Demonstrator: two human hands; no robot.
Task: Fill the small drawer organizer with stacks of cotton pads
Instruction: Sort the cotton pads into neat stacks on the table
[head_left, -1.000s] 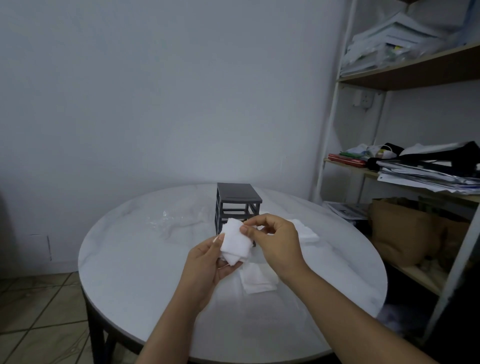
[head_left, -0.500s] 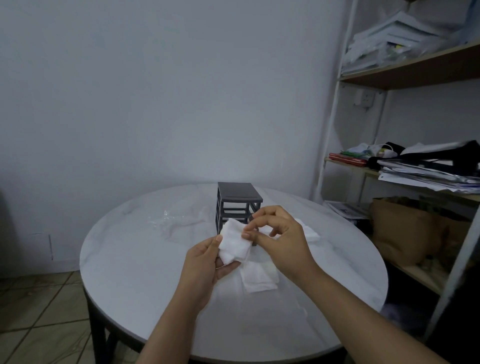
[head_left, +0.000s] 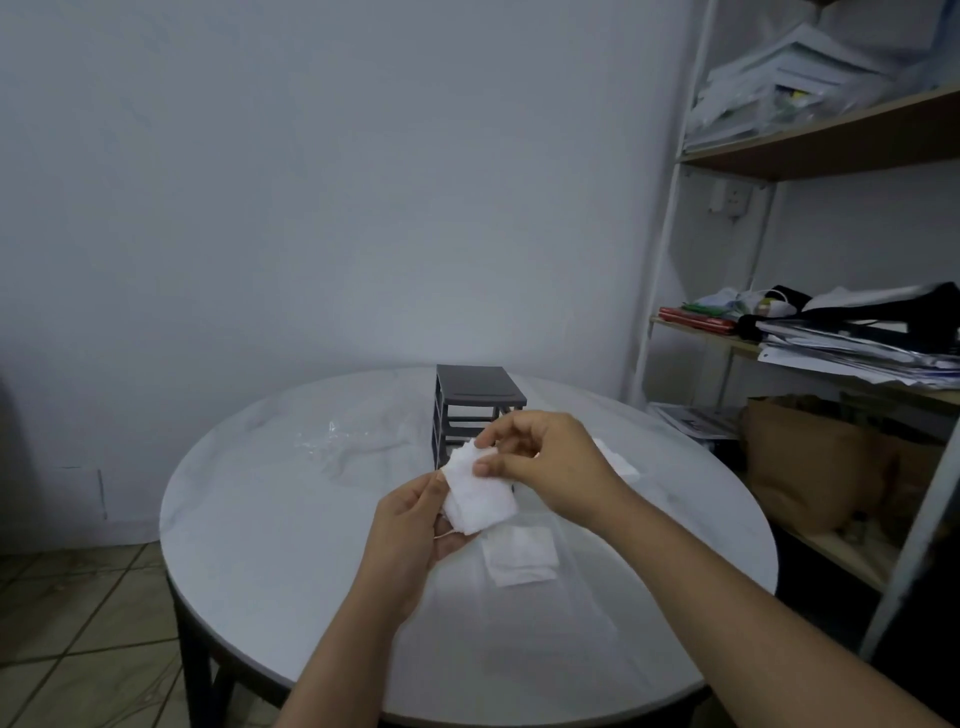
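A small dark grey drawer organizer (head_left: 478, 395) stands on the round white table (head_left: 270, 519), its open front facing me; its lower part is hidden behind my hands. My left hand (head_left: 415, 525) holds a stack of white cotton pads (head_left: 480, 501) above the table, just in front of the organizer. My right hand (head_left: 545, 462) pinches the stack's top edge with thumb and fingers. More cotton pads (head_left: 519, 556) lie flat on the table below my hands. Another white pile of pads (head_left: 615, 460) shows behind my right hand.
A crumpled clear plastic wrapper (head_left: 337, 441) lies on the table left of the organizer. At the right stands a shelf unit (head_left: 831, 156) with papers and a brown paper bag (head_left: 810, 457). Tiled floor (head_left: 78, 623) shows at the lower left.
Both hands have shifted slightly with the stack between them. My right hand's fingers have moved from the stack's right side over its top edge.
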